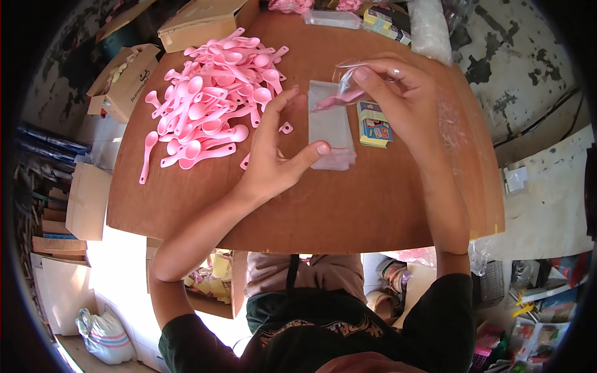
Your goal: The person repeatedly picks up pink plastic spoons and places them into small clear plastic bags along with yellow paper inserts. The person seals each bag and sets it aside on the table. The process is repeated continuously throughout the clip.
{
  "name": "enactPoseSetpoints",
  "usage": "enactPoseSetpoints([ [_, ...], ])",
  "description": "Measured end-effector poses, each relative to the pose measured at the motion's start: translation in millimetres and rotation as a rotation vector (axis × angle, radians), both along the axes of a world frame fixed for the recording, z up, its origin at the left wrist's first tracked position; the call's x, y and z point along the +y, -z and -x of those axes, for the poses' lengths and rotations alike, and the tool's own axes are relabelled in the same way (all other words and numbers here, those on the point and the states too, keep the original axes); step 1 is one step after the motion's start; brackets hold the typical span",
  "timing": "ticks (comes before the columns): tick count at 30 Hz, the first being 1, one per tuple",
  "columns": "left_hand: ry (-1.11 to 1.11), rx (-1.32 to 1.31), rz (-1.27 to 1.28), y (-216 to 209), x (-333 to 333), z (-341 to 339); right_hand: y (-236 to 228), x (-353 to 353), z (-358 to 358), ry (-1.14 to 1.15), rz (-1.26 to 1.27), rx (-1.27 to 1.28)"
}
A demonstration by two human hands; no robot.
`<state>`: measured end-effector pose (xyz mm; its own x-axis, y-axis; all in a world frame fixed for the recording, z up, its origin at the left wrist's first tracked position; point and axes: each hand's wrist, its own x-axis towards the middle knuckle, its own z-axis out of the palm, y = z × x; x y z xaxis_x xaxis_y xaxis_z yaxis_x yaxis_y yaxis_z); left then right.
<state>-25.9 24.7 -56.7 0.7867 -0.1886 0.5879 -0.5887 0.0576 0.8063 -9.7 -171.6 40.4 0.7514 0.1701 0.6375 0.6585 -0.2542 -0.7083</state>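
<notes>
My right hand [403, 93] pinches a clear plastic bag [346, 79] over the table, with a pink spoon [341, 99] inside it. To its left, my left hand [270, 163] is held with thumb and fingers spread, nothing in its grasp. Between the hands lies a stack of flat clear bags [328, 129] on the brown table. A small stack of printed cards [374, 127], blue and yellow, sits just right of the bags. A large heap of pink measuring spoons [208, 93] covers the table's left side, with a few loose ones at its edges.
An open cardboard box [205, 23] stands at the far left, another box [127, 84] beyond the table's left edge. Along the far edge are clear packs [333, 19], more cards [387, 25] and a plastic roll [430, 31]. Below is a box of yellow scraps [214, 280].
</notes>
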Motion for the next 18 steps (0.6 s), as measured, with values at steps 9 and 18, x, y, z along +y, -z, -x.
enactPoseSetpoints([
  [9,0.018,-0.089,-0.276,-6.3,-0.7,5.4,-3.1,-7.1,23.3,-0.039,-0.030,0.318],
  [18,0.414,0.410,-0.158,-1.0,-7.1,10.0,20.1,-7.1,33.3,-0.088,-0.215,0.355],
])
